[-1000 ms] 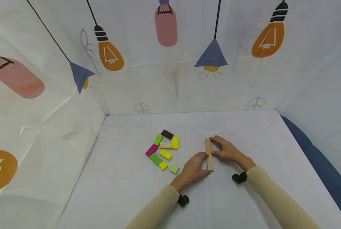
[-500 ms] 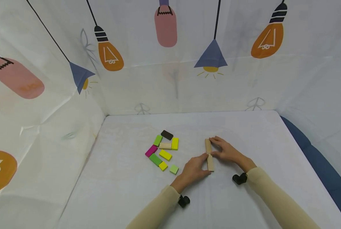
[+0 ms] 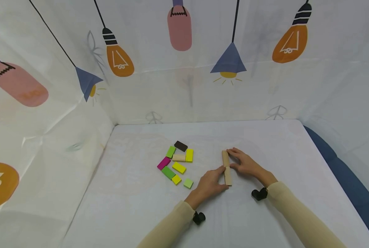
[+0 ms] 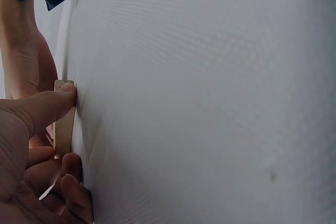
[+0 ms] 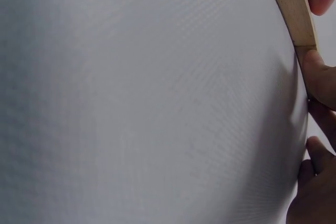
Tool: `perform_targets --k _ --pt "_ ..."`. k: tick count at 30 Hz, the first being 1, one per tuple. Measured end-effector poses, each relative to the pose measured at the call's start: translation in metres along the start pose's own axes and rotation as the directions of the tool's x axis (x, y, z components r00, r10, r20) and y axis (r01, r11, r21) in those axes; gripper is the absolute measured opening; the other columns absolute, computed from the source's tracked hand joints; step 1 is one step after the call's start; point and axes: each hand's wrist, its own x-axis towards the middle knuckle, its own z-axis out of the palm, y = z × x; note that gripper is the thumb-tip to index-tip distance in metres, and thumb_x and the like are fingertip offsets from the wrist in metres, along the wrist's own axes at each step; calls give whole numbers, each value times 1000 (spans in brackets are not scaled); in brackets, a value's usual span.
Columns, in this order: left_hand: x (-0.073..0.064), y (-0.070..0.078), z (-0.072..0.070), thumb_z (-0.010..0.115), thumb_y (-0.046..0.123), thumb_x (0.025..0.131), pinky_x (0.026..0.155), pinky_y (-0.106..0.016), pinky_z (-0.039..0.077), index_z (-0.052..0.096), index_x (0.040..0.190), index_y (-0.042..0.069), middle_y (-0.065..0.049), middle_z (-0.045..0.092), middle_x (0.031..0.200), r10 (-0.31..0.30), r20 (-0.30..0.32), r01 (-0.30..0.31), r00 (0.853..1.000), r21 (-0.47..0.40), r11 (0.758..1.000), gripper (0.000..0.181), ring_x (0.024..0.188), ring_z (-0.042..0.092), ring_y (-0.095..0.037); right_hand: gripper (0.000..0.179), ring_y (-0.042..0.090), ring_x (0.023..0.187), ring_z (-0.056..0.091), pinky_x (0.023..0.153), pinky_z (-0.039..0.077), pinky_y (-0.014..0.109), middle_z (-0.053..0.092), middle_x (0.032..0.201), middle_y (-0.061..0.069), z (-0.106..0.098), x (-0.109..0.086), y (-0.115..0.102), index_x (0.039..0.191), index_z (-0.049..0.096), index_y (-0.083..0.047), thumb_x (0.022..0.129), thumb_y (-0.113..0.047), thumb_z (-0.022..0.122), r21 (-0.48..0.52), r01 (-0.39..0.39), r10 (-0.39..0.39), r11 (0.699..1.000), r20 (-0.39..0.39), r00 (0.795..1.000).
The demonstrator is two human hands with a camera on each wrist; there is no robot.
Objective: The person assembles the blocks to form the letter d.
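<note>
Two plain wooden blocks lie end to end in a line on the white table, right of centre in the head view. My left hand (image 3: 209, 182) pinches the near wooden block (image 3: 228, 177), thumb at its near end and index finger by the joint. The far wooden block (image 3: 225, 157) is held by my right hand (image 3: 248, 164), with the index finger near its far end and the thumb beside the joint. In the left wrist view, the thumb presses the end of the near block (image 4: 64, 129). The right wrist view shows the seam between both blocks, the near block (image 5: 294, 9) largest.
Left of the hands lie several coloured blocks: a black block (image 3: 181, 146), a magenta block (image 3: 164, 163), a yellow block (image 3: 179, 167), a pale green block (image 3: 188, 183), more green and yellow ones, and a wooden block (image 3: 179, 157). A patterned cloth wall (image 3: 172, 93) borders the table.
Almost nothing differs. Both hands stay around the two wooden blocks, and the right thumb has shifted very slightly to the right.
</note>
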Motion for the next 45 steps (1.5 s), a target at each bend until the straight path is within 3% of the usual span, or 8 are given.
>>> perform_targets --k 12,19,23,26,31,37,45 --pt "-1 0 2 86 29 85 104 -31 52 52 150 14 -1 62 145 -25 0 25 1000 -5 1000 75 129 62 -15 64 54 145 35 116 31 68 46 152 32 2 0 0 149 46 6 93 -9 72 10 -18 19 1000 -23 1000" --pt "-3 1 0 87 30 85 110 -31 48 47 153 11 -3 55 153 -35 -1 35 999 -98 995 81 136 57 -16 60 50 141 44 117 32 63 53 149 27 -3 -5 -1 147 50 5 92 -7 72 54 -34 40 998 -122 992" --pt "-7 -1 -5 88 32 83 98 -24 52 44 155 12 -3 54 153 -33 14 35 999 -168 985 87 116 63 -10 64 47 138 48 113 38 61 57 145 26 -4 -10 -4 146 50 6 90 -7 76 131 -8 33 991 -190 981" --pt "-9 -4 -8 88 32 82 84 -18 51 43 156 15 -3 55 151 -16 14 19 1000 -207 978 89 96 58 -7 65 45 133 53 104 48 57 59 142 26 -1 -15 -5 145 51 5 88 -7 78 193 13 32 981 -227 973" --pt "-14 -9 -14 88 34 82 80 -15 49 43 156 16 -5 53 151 9 -14 -12 1000 -232 973 88 95 57 -8 64 44 122 60 89 57 41 60 139 25 8 -21 -7 144 54 1 87 -10 81 225 12 43 974 -239 970" --pt "-18 -17 -22 87 34 84 82 -17 50 43 156 15 -4 50 153 25 -69 -42 997 -244 969 86 99 58 -12 62 41 122 60 90 54 42 62 139 21 14 -22 -9 142 57 -1 86 -11 82 232 10 45 973 -231 972" --pt "-23 -30 -35 84 35 87 84 -18 50 43 156 15 -3 51 153 30 -119 -58 992 -246 968 83 100 59 -16 58 36 117 59 87 48 31 63 136 19 17 -22 -11 138 60 -1 86 -15 82 215 5 43 977 -221 974"
